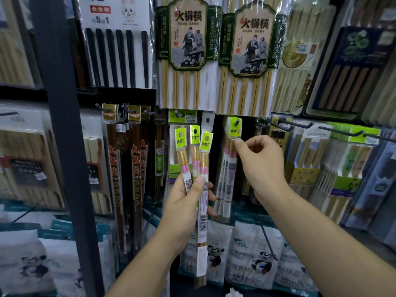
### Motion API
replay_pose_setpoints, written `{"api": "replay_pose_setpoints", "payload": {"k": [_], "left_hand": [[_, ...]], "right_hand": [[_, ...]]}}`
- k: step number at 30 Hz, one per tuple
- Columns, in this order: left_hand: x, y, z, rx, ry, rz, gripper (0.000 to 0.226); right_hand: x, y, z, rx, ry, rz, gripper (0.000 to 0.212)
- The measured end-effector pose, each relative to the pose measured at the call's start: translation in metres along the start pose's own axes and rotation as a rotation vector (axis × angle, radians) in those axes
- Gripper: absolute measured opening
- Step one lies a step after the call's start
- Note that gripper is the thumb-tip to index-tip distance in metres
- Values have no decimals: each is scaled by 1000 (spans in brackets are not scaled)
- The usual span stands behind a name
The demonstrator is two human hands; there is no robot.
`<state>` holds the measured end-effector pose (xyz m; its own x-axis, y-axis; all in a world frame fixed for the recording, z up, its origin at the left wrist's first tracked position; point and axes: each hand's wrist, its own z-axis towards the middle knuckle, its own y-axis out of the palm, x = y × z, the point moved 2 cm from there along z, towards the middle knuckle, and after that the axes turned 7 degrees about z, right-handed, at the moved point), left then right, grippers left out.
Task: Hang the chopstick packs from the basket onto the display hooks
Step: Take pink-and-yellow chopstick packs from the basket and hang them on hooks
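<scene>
Shop display rack (pixel 62 125) crowded with packaged chopsticks. In front of it, a person's left hand (pixel 184 204) grips three chopstick packs (pixel 202 168) fanned upright. The right hand (pixel 260 166), fingers curled, pinches the green tag of a hanging pack (pixel 230 174) on its hook (pixel 237 121).

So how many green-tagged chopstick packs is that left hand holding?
3, fanned in the left hand: left pack, middle pack, right pack. More could hide behind them. The right hand pinches a separate hanging pack.
</scene>
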<state>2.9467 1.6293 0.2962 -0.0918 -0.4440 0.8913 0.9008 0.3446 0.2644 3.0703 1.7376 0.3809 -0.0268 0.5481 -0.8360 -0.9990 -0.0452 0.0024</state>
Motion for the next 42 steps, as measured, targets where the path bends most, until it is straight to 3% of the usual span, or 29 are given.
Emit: {"api": "replay_pose_setpoints", "payload": {"k": [3,7,9,23,42], "left_hand": [[1,2,-1,-5,14,52,17],[3,7,-2,-30,47,65,11],[3,8,-3,-45,47,50,10],[-6,-1,5,65,-15,36,20],[-7,-4,5,8,-45,18,27]], "right_hand": [[-4,1,-9,-57,3,27,10],[-13,10,-25,-283,41,131,22],[-16,11,-29,-303,1,122,23],[-36,3,-2,-143,70,361,22],[-11,7,11,-59,36,179,22]]}}
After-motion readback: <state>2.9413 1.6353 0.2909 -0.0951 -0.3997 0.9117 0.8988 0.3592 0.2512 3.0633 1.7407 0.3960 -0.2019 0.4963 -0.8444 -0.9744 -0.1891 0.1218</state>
